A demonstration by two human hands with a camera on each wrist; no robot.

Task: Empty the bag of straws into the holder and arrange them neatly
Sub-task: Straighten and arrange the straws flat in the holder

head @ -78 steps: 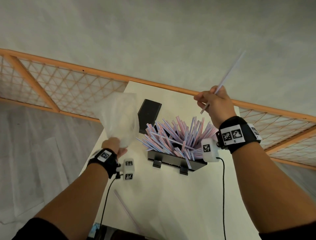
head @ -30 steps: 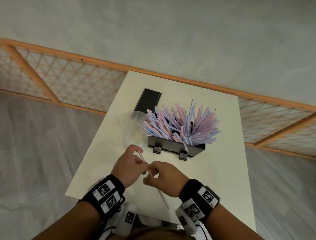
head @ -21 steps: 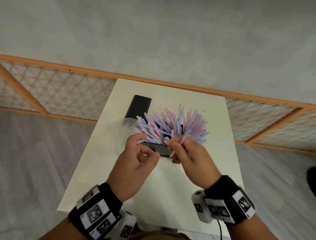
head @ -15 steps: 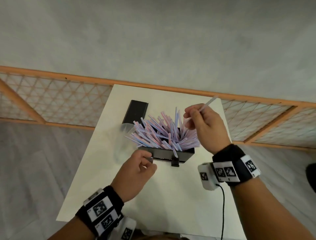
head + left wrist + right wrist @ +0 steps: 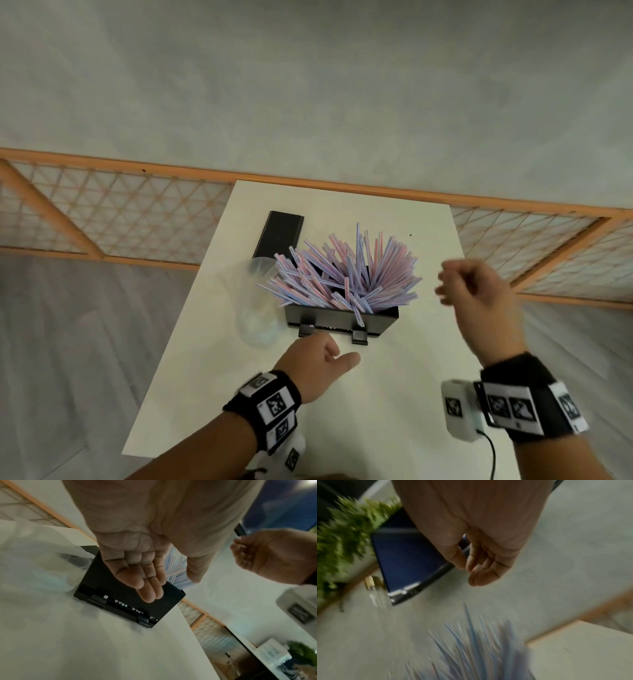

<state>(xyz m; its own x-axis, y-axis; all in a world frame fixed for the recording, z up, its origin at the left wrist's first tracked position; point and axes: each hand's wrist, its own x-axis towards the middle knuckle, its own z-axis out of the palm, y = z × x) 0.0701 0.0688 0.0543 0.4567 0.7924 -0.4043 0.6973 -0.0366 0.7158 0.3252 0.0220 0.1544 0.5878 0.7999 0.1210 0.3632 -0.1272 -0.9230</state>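
**Straws in the holder, splayed and waiting to be squared up**

Nearest the tabletop's (image 5: pixel 212 394) front edge, the left hand (image 5: pixel 315 363) hovers just before the holder, fingers straight and relaxed, holding nothing. The right hand (image 5: pixel 479 301) hangs in the air by the right edge, fingers loosely curled around nothing (it is motion-blurred, but no straw shows in it).

Mid-table stands one black straw holder (image 5: pixel 342 317), and in it the straws (image 5: pixel 346 277): pink, blue and white striped, far too many to count, fanned out in all directions and some crossing. They look light, thin and easily bent, so they are probably best gathered as a bundle with both hands cupped round the upper half, then tapped down level; single strays can be pinched near the middle.

At the holder's left lies one clear plastic bag (image 5: pixel 258 315), limp and apparently empty. Behind it, towards the far left corner, lies one flat black box (image 5: pixel 279 234).
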